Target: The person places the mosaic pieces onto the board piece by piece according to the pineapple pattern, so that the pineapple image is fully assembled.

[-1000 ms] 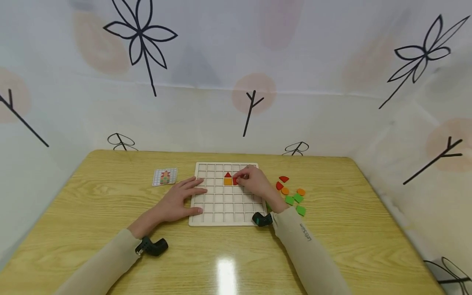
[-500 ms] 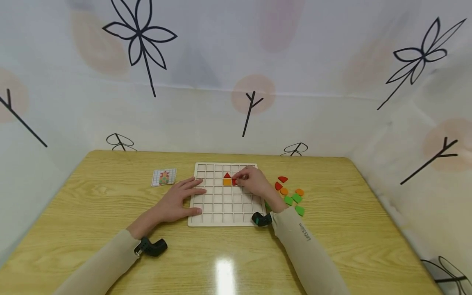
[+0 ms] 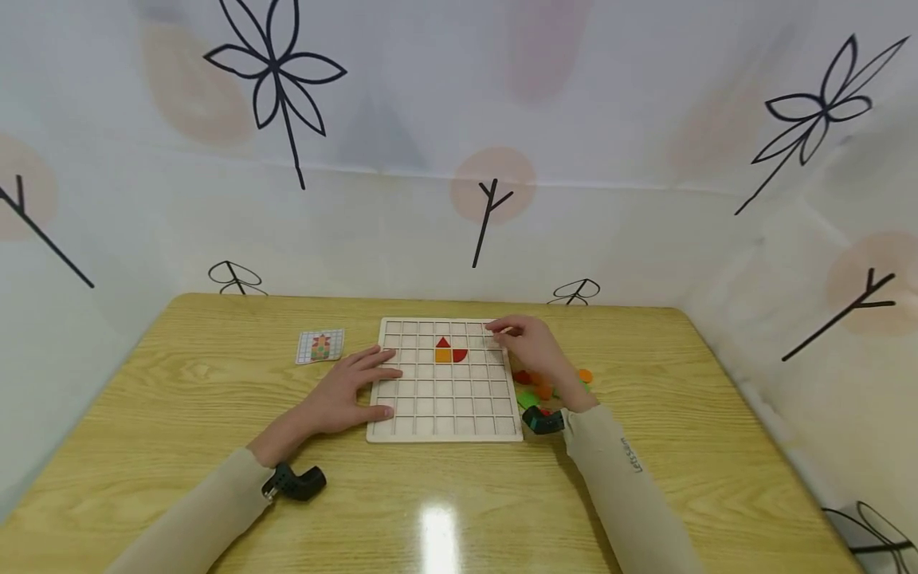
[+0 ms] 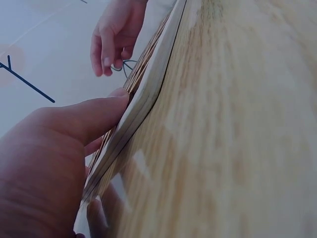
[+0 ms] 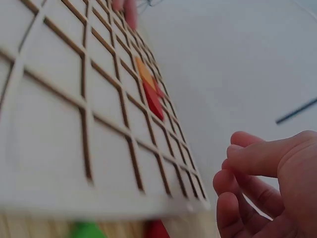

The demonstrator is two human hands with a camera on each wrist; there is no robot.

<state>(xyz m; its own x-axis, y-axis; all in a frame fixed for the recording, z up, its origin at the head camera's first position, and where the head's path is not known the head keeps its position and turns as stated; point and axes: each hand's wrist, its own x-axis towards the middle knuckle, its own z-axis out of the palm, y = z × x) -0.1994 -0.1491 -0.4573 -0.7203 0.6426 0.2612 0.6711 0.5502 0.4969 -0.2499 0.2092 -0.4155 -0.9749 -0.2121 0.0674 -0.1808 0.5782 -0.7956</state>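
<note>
A white wooden grid board [image 3: 445, 406] lies on the table. In its upper middle cells sit a red triangle [image 3: 443, 343], an orange square [image 3: 443, 355] below it and a red quarter-circle piece [image 3: 460, 355] to the square's right. My left hand [image 3: 347, 391] rests with spread fingers on the board's left edge; in the left wrist view its thumb [image 4: 106, 111] presses the rim. Raised above the board's upper right corner, my right hand [image 3: 531, 347] has loosely bent fingers and nothing between them. The right wrist view shows the same hand [image 5: 267, 188] beside the board's edge.
Right of the board, partly under my right hand and wrist, lie loose pieces, among them a green piece [image 3: 528, 399] and an orange disc [image 3: 585, 375]. A small pattern card [image 3: 319, 347] lies left of the board. A patterned cloth [image 3: 402, 231] hangs behind the table.
My right hand has let go of the red quarter-circle piece, which now shows fully in its cell, and has moved right toward the board's edge. My left hand has stayed in place.
</note>
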